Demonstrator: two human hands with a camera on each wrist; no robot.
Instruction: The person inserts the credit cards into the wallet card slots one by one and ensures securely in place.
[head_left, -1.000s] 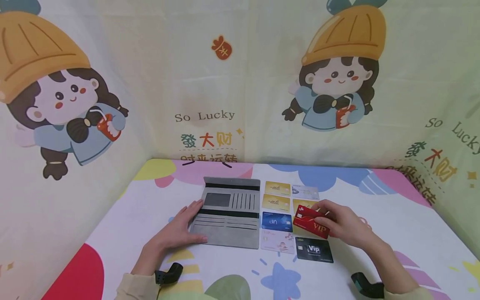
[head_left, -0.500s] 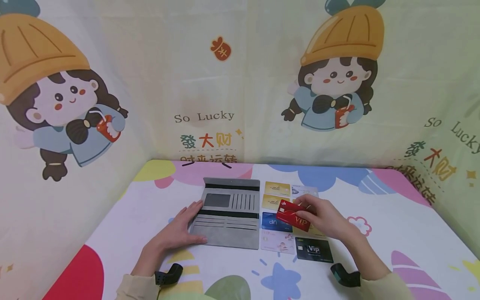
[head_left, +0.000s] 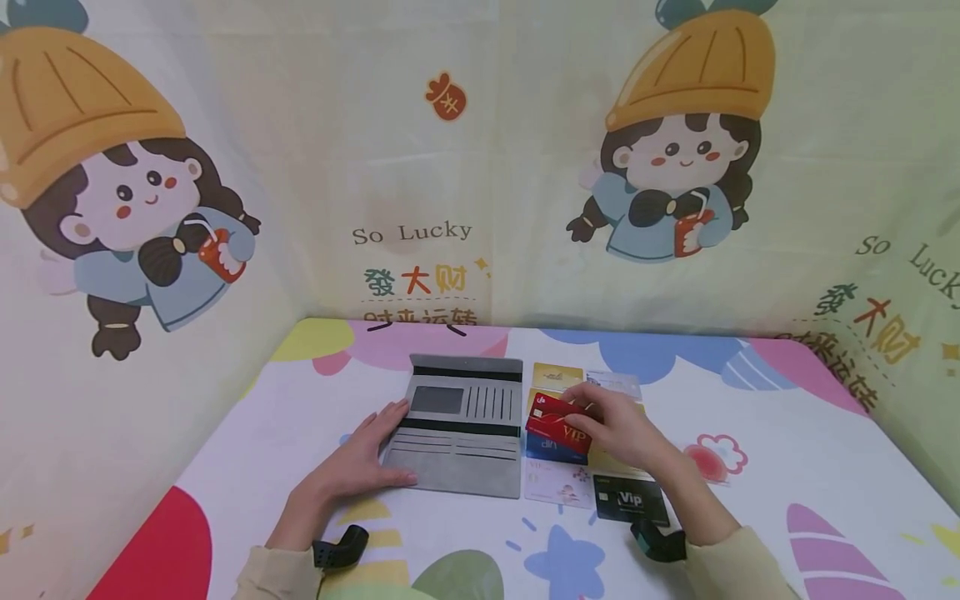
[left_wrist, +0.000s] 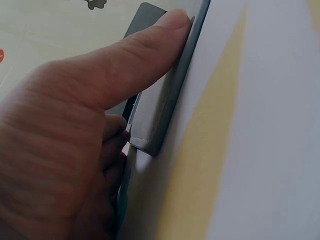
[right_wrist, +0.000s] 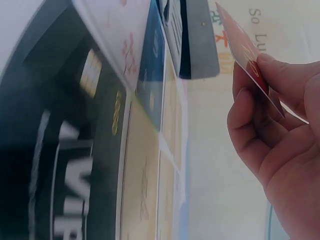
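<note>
head view puts the red card (head_left: 551,418) over the blue card (head_left: 557,451), just right of the grey wallet (head_left: 463,423). its long axis slants down from left to right: the chip end points left toward the wallet, and the end lettered "vip" sits lower right. the right hand (head_left: 618,425) pinches it, thumb on the face and bent fingers behind, with only the card's thickness between them. the right wrist view shows the card tilted, nearly edge-on, raised off the counter (head_left: 727,546).

the left hand (head_left: 356,454) lies along the wallet's left side, its fingers extended and relaxed against the edge, the thumb resting on the near left part. the wallet is unfolded flat, its long axis running away from the person.

one wallet and nine cards are visible: one red in the hand, eight lying in two columns of four, their long axes running crosswise. the left column has two gold cards (head_left: 557,376), one blue and one pink card (head_left: 557,485); the right has one silver card (head_left: 618,385), two more gold, partly covered by the hand, and one black card (head_left: 628,500). two black devices (head_left: 341,547) sit at the wrists, one on each.
</note>
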